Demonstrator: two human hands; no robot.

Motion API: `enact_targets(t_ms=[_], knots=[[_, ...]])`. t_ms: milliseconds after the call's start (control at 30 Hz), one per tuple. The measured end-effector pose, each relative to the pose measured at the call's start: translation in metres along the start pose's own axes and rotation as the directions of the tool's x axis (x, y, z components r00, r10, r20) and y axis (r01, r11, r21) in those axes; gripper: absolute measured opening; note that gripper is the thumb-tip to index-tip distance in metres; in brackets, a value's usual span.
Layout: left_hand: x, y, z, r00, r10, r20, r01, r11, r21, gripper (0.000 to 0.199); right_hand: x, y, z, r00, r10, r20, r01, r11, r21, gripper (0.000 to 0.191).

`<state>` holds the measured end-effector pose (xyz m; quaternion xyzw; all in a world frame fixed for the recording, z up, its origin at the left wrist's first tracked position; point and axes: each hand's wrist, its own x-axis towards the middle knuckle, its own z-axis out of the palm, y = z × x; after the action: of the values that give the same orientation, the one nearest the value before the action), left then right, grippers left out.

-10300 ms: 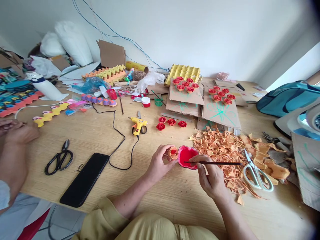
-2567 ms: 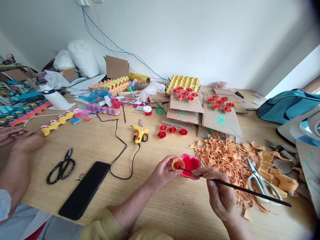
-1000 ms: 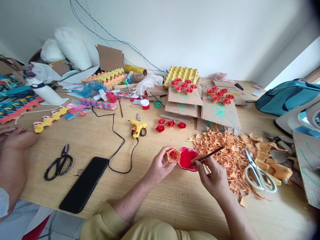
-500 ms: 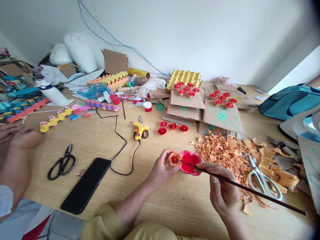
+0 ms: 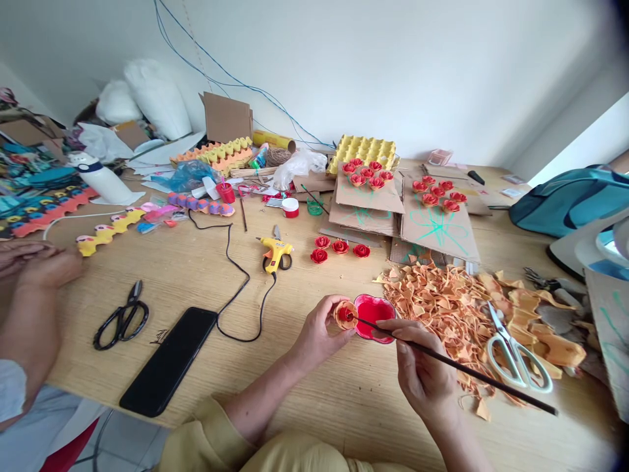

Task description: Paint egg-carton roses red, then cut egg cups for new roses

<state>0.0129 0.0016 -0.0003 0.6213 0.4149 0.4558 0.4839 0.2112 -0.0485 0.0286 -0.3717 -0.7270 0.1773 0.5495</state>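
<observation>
My left hand (image 5: 322,331) pinches an orange cardboard rose (image 5: 345,315) whose centre is painted red. A long dark paintbrush (image 5: 457,359) is gripped in my right hand (image 5: 426,373), its tip at the rose's centre. Right behind the rose sits a scalloped bowl (image 5: 375,317) of red paint on the table. Several finished red roses (image 5: 340,246) lie farther back. To the right spreads a heap of orange cardboard scraps (image 5: 437,305), with white-handled scissors (image 5: 515,354) on its edge.
A yellow glue gun (image 5: 276,253) with a black cord, a phone (image 5: 170,360) and black scissors (image 5: 122,318) lie to my left. Another person's hands (image 5: 44,265) are at the far left. Cardboard sheets (image 5: 437,229) bear more red roses behind; a blue bag (image 5: 565,200) stands at right.
My right hand and the paintbrush have moved left, and the brush tip sits further into the rose. The rose has tipped and shifted slightly to the right.
</observation>
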Motion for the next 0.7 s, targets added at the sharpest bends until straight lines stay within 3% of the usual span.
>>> enact_targets(t_ms=[167, 367, 533, 700], knots=[[-0.001, -0.002, -0.001, 0.997, 0.069, 0.017, -0.071, 0.989, 0.129, 0.042, 0.004, -0.004, -0.001, 0.991, -0.086, 0.106, 0.092, 0.994, -0.058, 0.037], [0.001, -0.001, -0.002, 0.999, -0.026, 0.046, 0.027, 0.999, -0.035, 0.043, 0.004, -0.005, -0.007, 0.95, -0.167, 0.264, 0.178, 0.984, -0.019, 0.041], [0.005, 0.001, -0.001, 0.987, -0.144, 0.068, 0.157, 0.952, -0.262, 0.048, 0.004, -0.005, -0.011, 0.964, -0.144, 0.222, 0.144, 0.989, 0.019, 0.04], [0.006, -0.003, 0.0, 0.979, -0.181, 0.089, 0.201, 0.92, -0.338, 0.049, 0.01, -0.011, -0.009, 0.984, -0.107, 0.14, 0.108, 0.994, 0.003, 0.036]])
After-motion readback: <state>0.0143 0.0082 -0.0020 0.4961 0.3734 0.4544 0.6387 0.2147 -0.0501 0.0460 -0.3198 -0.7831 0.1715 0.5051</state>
